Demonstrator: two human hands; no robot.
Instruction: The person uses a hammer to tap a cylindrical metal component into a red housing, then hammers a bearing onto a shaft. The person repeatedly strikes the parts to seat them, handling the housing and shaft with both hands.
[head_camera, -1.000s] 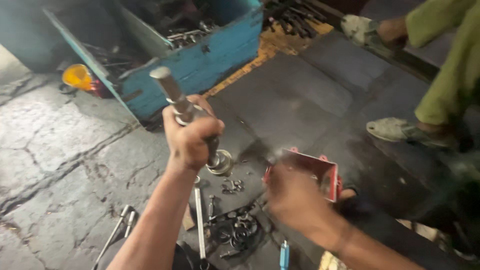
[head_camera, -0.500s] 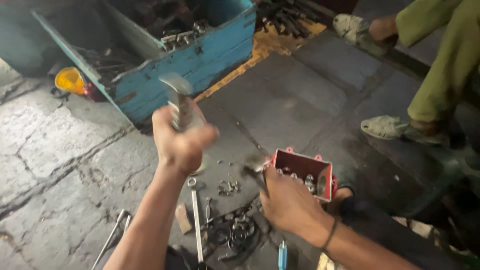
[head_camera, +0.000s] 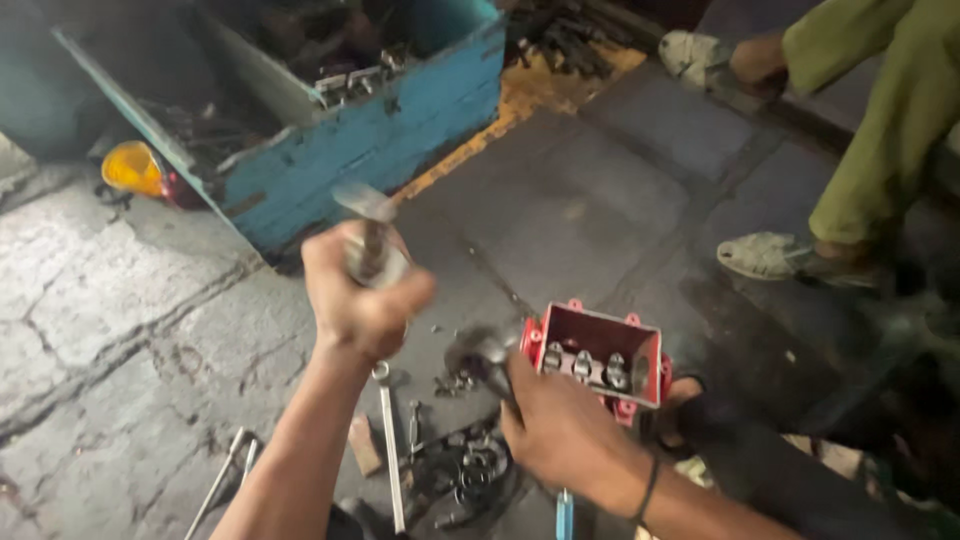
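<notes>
Gripping a metal rod (head_camera: 368, 240) raised upright, left hand (head_camera: 358, 300) at 10 o'clock of the red housing (head_camera: 598, 355), right hand (head_camera: 560, 430) pinching a blurred small part (head_camera: 478, 350); striking step likely, needing aim.

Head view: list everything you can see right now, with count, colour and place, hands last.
Toolbox: one, blue wood, top left, dark metal parts inside.
Red box: one, open, centre right on the floor, metal pieces inside.
Yellow container: one, left of the toolbox.
Spanner: one, silver, on the floor below the left hand.
Small metal parts: a dark pile, count unclear, bottom centre.
Another person's legs: green trousers, sandals, top right.
Stone floor: grey, cracked.
Left hand: raised, gripping a metal shaft.
Right hand: holding a blurred metal part beside the red box.
</notes>
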